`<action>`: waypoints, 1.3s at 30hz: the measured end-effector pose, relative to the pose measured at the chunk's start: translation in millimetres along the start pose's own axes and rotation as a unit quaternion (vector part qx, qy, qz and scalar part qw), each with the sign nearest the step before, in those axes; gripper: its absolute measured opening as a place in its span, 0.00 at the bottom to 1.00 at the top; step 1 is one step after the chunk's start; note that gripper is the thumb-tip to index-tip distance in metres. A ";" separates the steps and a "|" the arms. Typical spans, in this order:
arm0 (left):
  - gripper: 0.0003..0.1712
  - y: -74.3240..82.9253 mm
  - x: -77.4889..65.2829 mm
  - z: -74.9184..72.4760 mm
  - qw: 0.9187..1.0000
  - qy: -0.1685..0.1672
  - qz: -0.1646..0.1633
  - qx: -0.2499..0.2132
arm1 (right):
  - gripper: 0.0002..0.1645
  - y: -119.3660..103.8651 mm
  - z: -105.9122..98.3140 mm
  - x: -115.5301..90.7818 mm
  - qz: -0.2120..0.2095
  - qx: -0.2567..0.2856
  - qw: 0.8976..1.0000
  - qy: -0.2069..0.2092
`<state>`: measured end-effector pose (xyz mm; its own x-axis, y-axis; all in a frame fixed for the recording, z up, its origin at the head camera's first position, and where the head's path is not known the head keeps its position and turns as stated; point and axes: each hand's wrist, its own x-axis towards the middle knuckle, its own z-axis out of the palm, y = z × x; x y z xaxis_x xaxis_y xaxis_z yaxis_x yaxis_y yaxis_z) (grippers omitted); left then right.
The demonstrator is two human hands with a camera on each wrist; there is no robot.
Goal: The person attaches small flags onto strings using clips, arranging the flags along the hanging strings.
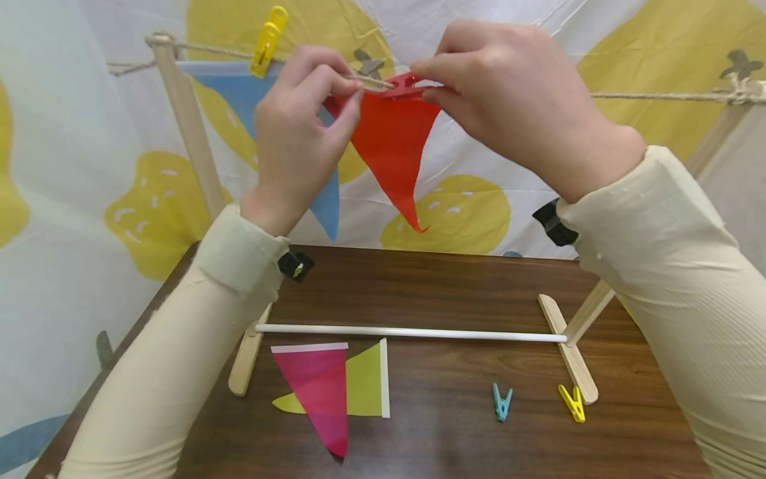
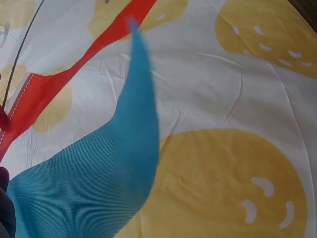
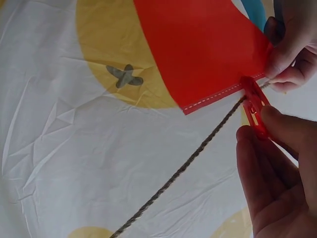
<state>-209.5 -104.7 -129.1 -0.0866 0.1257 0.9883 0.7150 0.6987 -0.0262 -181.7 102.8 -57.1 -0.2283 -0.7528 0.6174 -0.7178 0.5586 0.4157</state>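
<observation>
**Both hands pinching at the red flag on the line**

I am pinching a red clothespin [image 1: 402, 85] between the thumb and fingers of my right hand [image 1: 509, 93], its jaws sitting at the twine line [image 1: 652, 97] and the top edge of the red pennant [image 1: 391, 146]. My left hand [image 1: 299, 133] is curling its fingertips onto the flag's top corner and the twine, holding both together just beside the peg. In the right wrist view I am seeing the peg touching the stitched hem where it meets the cord.

The pennant is hanging point-down from the line, up between my two hands and well above the table. Just to its left, partly behind my left hand, a blue pennant [image 1: 239, 93] is hanging from the same twine under a yellow clothespin [image 1: 267, 41].

Below, on the dark wooden table [image 1: 431, 293], a pink pennant [image 1: 320, 392] is lying over a yellow pennant [image 1: 365, 389], near the stand's white crossbar [image 1: 413, 331]. A teal clothespin [image 1: 502, 402] and another yellow peg [image 1: 573, 403] are lying apart to the right, the latter just beside the stand's wooden foot [image 1: 568, 349].
</observation>
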 end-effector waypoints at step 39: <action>0.12 -6.4 -10.9 -7.1 0.999 0.033 -0.001 0.003 | 0.15 0.4 4.4 -13.1 0.023 0.000 0.999 0.022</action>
<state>-208.2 -115.5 -138.6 -0.0407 0.0778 0.9961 0.7107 0.7030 -0.0259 -181.9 111.4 -68.0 -0.2317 -0.7097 0.6653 -0.7073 0.5925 0.3856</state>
